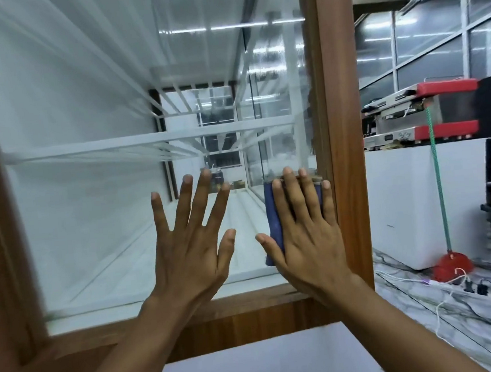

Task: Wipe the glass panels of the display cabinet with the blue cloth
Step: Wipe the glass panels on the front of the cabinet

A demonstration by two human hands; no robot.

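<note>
**Blue cloth pinned flat under the right hand at the glass panel's right edge**

The right hand [303,231] lies flat and open against the glass panel [91,199], fingers straight and close together, thumb angled out to the left. The blue cloth [273,213] is trapped between that palm and the glass: a folded strip of it shows along the left side of the hand, from beside the index finger down to the thumb, and a narrow sliver shows between the fingers near the little finger. The fingertips reach just past the cloth's upper edge. The hand does not pinch the cloth; it presses it flat.

The left hand [188,244] is beside it, apart from the cloth, with all five fingers spread wide and the palm toward the same pane. It holds nothing. Whether it touches the glass cannot be told for certain.

The right hand's little finger sits just beside the wooden frame [343,118] on the pane's right side. The frame's lower rail runs under both wrists. Through the glass, white shelves [145,142] recede into the display cabinet.

Right of the frame, well apart, a red-trimmed espresso machine [419,114] stands on a white bench [412,201]. A green handle with a red base [451,265] leans before it, and cables [454,283] trail over the marbled floor [458,330].
</note>
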